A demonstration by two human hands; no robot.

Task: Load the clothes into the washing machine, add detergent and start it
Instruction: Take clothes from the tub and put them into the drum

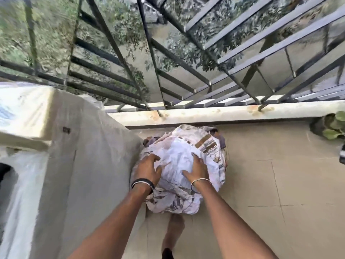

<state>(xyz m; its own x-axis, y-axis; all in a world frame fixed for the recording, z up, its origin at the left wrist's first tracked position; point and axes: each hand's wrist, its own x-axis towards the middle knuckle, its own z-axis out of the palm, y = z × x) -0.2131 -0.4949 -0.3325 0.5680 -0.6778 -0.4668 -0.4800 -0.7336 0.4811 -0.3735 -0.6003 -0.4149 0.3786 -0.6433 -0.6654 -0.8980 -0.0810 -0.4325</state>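
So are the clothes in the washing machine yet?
Not yet. Nothing looks finished. Both the left hand and right hand are pressed on the bundle of clothes, beside the covered washing machine. Loading, detergent and starting are all left.

Bare forearms; black-and-white wristbands, thin gold bangle.

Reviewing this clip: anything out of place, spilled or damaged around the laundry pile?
Nothing spilled or broken. Both hands, left hand and right hand, rest spread on the bundle of clothes on the floor. Only oddities: rust-coloured stains on the ledge where the window grille bars meet it.
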